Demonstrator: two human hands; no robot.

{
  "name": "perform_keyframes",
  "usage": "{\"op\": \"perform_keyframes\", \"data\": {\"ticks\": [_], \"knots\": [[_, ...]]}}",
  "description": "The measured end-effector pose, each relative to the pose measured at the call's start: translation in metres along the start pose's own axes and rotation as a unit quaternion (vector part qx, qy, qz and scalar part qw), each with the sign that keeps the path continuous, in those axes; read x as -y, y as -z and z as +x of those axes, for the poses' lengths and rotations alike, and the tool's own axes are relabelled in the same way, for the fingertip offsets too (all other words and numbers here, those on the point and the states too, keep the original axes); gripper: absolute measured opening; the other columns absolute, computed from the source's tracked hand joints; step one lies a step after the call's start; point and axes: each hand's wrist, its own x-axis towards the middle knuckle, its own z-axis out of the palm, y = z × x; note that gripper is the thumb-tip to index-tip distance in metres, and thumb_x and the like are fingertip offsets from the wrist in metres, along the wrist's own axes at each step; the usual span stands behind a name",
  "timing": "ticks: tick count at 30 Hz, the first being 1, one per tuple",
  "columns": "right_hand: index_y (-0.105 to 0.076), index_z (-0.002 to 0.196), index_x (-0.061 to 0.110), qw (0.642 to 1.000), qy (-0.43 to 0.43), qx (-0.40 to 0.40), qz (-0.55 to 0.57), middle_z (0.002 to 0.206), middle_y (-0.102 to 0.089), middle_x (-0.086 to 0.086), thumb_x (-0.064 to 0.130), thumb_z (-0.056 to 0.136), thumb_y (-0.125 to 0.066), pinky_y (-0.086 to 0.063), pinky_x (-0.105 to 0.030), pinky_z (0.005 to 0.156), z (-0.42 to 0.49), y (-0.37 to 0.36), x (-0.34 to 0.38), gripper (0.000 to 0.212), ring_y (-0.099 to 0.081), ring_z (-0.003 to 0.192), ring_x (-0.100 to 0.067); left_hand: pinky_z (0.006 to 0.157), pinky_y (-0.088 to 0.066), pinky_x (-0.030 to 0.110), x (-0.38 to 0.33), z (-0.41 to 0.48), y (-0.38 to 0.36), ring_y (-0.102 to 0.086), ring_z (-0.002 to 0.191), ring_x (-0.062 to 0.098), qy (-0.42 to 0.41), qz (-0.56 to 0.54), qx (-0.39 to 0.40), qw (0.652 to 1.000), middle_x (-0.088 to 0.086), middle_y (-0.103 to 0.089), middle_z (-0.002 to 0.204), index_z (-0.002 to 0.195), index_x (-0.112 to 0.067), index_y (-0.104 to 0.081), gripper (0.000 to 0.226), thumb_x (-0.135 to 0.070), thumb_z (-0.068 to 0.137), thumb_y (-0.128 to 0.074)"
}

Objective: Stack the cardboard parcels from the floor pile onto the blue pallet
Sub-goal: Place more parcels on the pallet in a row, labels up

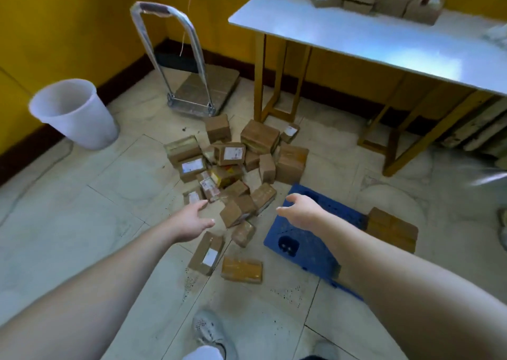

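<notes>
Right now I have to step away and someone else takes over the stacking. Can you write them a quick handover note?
Left hand: open, empty, reaching over the near edge of the floor pile.
Right hand: open, empty, above the blue pallet.
Done: one wide parcel sits at the pallet's far right corner; whether it rests fully on the pallet is unclear.
Left: nearly all parcels still lie loose on the floor, including two strays nearest you.

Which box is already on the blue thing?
The big brown parcel at the far right edge of the blue pallet. All the other floor parcels lie in the pile on the tiles.
</notes>
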Motion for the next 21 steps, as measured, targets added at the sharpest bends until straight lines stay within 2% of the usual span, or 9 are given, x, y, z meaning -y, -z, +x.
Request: {"op": "perform_keyframes", "data": {"ticks": [2,4,6,8,9,11,13,16,21], "knots": [[-0.031,0.15,0.014,1.0,-0.013,0.009,-0.002,0.149,-0.04,-0.007,0.037,0.096,-0.052,-0.043,-0.031,0.098,0.006,-0.023,0.024,0.062,-0.049,0.126,-0.024,0.114,-0.027,0.041,0.022,0.012,0.018,-0.029,0.142,0.026,-0.003,0.015,0.023,1.0,0.006,-0.025,0.157,0.151,-0.021,-0.024,0.066,-0.03,0.094,-0.057],[-0.031,0.149,0.013,0.999,-0.024,0.024,0.004,0.148,-0.041,-0.007,0.036,0.097,-0.052,-0.043,-0.03,0.095,0.008,-0.042,0.044,0.061,-0.05,0.124,-0.023,0.114,-0.027,0.041,0.041,0.022,0.036,-0.028,0.142,0.026,-0.005,0.027,0.042,0.999,0.005,-0.024,0.157,0.151,-0.021,-0.025,0.066,-0.031,0.094,-0.057],[-0.03,0.149,0.014,0.999,-0.029,0.036,0.011,0.147,-0.043,-0.008,0.037,0.097,-0.052,-0.044,-0.027,0.086,0.01,-0.055,0.058,0.061,-0.055,0.11,-0.02,0.114,-0.027,0.04,0.052,0.032,0.05,-0.028,0.142,0.025,-0.01,0.033,0.055,0.998,0.006,-0.025,0.157,0.151,-0.02,-0.025,0.067,-0.031,0.094,-0.057],[-0.03,0.149,0.014,0.998,-0.037,0.04,0.011,0.146,-0.043,-0.008,0.038,0.097,-0.052,-0.044,-0.027,0.08,0.016,-0.058,0.067,0.061,-0.051,0.096,-0.017,0.113,-0.027,0.039,0.054,0.043,0.061,-0.028,0.142,0.025,-0.013,0.036,0.062,0.997,0.005,-0.025,0.157,0.151,-0.019,-0.024,0.066,-0.03,0.094,-0.057],[-0.031,0.149,0.014,0.998,-0.042,0.042,0.008,0.146,-0.043,-0.008,0.038,0.097,-0.052,-0.043,-0.027,0.082,0.019,-0.058,0.069,0.061,-0.051,0.097,-0.017,0.113,-0.026,0.038,0.054,0.048,0.064,-0.028,0.142,0.025,-0.014,0.034,0.065,0.997,0.005,-0.025,0.157,0.151,-0.019,-0.024,0.066,-0.029,0.094,-0.056],[-0.033,0.148,0.013,0.998,-0.046,0.036,0.0,0.147,-0.042,-0.007,0.038,0.097,-0.052,-0.04,-0.027,0.089,0.027,-0.053,0.072,0.059,-0.052,0.116,-0.021,0.112,-0.026,0.038,0.05,0.059,0.069,-0.028,0.142,0.025,-0.016,0.03,0.067,0.997,0.005,-0.025,0.157,0.151,-0.019,-0.024,0.065,-0.029,0.095,-0.056],[-0.036,0.146,0.012,0.998,-0.046,0.03,-0.006,0.147,-0.042,-0.007,0.037,0.098,-0.051,-0.037,-0.026,0.093,0.037,-0.045,0.073,0.056,-0.045,0.13,-0.023,0.113,-0.026,0.039,0.047,0.067,0.072,-0.028,0.142,0.026,-0.013,0.024,0.065,0.998,0.005,-0.025,0.157,0.151,-0.02,-0.024,0.065,-0.029,0.095,-0.056],[-0.036,0.147,0.012,0.998,-0.053,0.021,0.0,0.149,-0.04,-0.008,0.037,0.098,-0.05,-0.037,-0.029,0.099,0.055,-0.04,0.074,0.057,-0.042,0.133,-0.024,0.112,-0.026,0.039,0.046,0.083,0.075,-0.028,0.142,0.026,-0.015,0.026,0.071,0.997,0.004,-0.025,0.157,0.151,-0.022,-0.024,0.065,-0.03,0.095,-0.056],[-0.037,0.146,0.012,0.997,-0.074,0.012,0.023,0.147,-0.043,-0.008,0.035,0.097,-0.051,-0.038,-0.03,0.101,0.084,-0.044,0.081,0.055,-0.043,0.132,-0.024,0.113,-0.027,0.039,0.047,0.125,0.082,-0.028,0.142,0.025,-0.021,0.049,0.097,0.994,0.003,-0.025,0.157,0.15,-0.023,-0.024,0.064,-0.032,0.095,-0.055]]}}
